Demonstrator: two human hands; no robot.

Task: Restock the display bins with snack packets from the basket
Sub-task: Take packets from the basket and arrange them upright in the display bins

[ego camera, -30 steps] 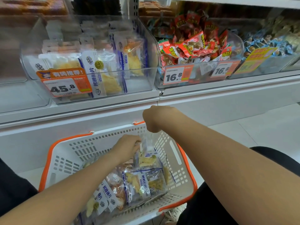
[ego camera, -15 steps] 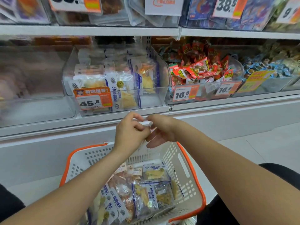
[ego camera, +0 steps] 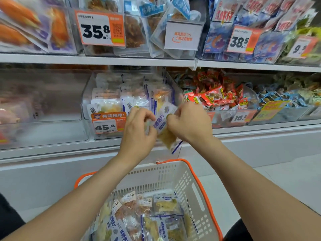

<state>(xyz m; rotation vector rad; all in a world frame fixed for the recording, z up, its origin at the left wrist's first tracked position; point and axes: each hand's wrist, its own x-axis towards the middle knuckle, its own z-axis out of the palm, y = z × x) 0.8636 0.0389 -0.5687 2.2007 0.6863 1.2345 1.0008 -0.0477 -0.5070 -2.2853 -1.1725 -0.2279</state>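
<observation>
Snack packet (ego camera: 163,131): clear, glossy plastic film with a printed blue-and-white panel. Basket (ego camera: 147,178): matt white perforated plastic, smooth orange plastic rim. Display bin (ego camera: 86,105): rigid transparent plastic, glossy. Price tag (ego camera: 104,126): smooth printed card. Shelf edge (ego camera: 104,60): smooth white, satin finish.

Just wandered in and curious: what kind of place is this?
Probably a snack shop: clear plastic display bins on white shelves, orange-and-white price tags, and a white plastic shopping basket with orange rim.

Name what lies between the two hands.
In the head view, one snack packet spans the gap, pinched by the left hand and the right hand.
</observation>
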